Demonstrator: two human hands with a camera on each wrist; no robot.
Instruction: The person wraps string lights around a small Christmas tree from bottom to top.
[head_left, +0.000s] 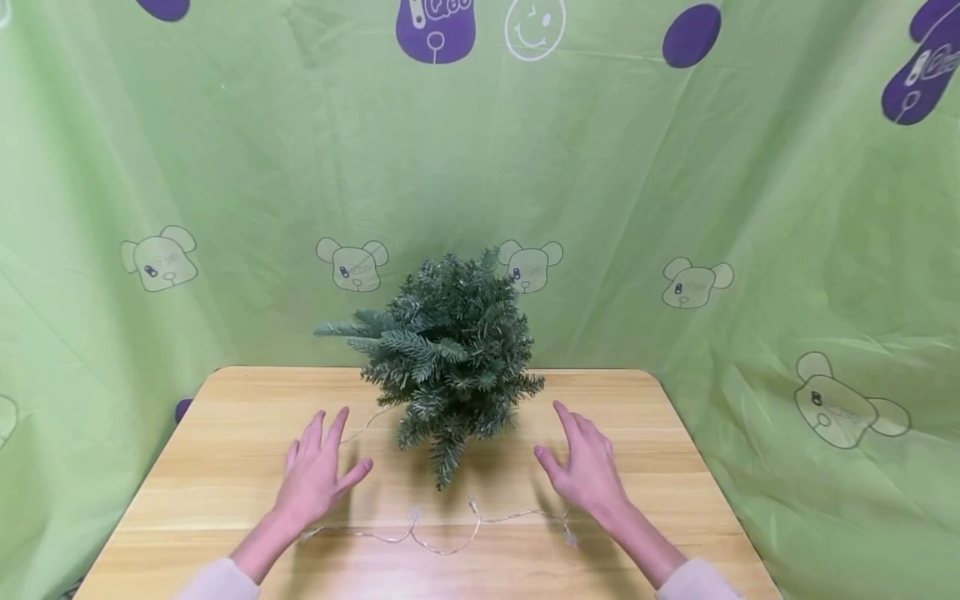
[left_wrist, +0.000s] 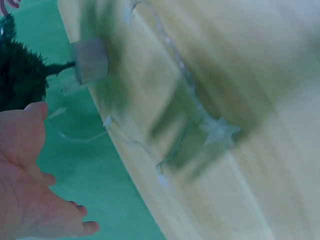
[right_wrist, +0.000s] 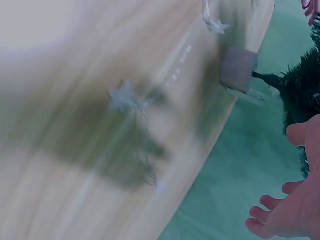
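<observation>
A small artificial Christmas tree [head_left: 457, 350] stands towards the back of the wooden table, one longer branch reaching out to the left. Its trunk runs into a block-shaped base [left_wrist: 91, 61], visible in both wrist views. On the left of the tree is my left hand [head_left: 313, 475], fingers spread, holding nothing. My right hand [head_left: 588, 467] is on the other side, likewise spread and apart from the tree. In front lies a thin string of lights [head_left: 442, 552] with clear star-shaped pieces [left_wrist: 220, 131]; part of it passes below the hands.
The wooden table [head_left: 187, 500] has rounded back corners. Green printed cloth [head_left: 247, 167] hangs behind it and along both sides, close to the back edge. A small clear piece [right_wrist: 247, 94] lies against the tree's base.
</observation>
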